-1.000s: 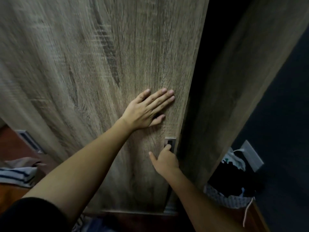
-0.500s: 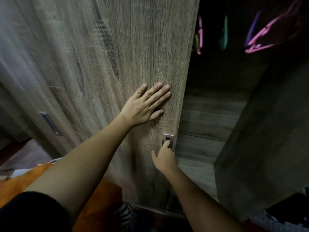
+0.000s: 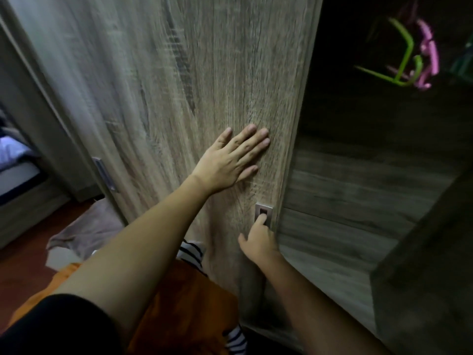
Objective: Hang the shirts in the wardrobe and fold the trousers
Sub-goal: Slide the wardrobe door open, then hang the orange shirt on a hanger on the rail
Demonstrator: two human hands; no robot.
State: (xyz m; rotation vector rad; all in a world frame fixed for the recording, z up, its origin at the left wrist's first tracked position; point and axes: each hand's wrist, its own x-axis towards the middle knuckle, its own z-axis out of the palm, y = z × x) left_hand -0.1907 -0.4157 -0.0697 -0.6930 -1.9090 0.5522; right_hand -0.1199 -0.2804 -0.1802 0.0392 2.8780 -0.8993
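A wood-grain sliding wardrobe door (image 3: 204, 73) fills the middle of the view. My left hand (image 3: 230, 160) presses flat on it with straight fingers. Lower down, my right hand (image 3: 257, 242) hooks a fingertip into the door's recessed metal handle (image 3: 263, 210) at its right edge. To the right the wardrobe stands open and dark, with a green hanger (image 3: 401, 62) and a pink hanger (image 3: 427, 52) hanging inside. Below my arms lie an orange garment (image 3: 184, 303), a black-and-white striped garment (image 3: 190, 254) and a beige garment (image 3: 87, 226).
A second recessed handle (image 3: 103, 172) shows on the door panel behind, at the left. The wardrobe's wooden back wall (image 3: 358, 201) is lit below the hangers. A dark side panel (image 3: 430, 265) stands at the right. A bed edge (image 3: 15, 175) shows at far left.
The door has slid left under both hands, widening the opening. The hangers and the wardrobe's inside have come into view, and the clothes below show more.
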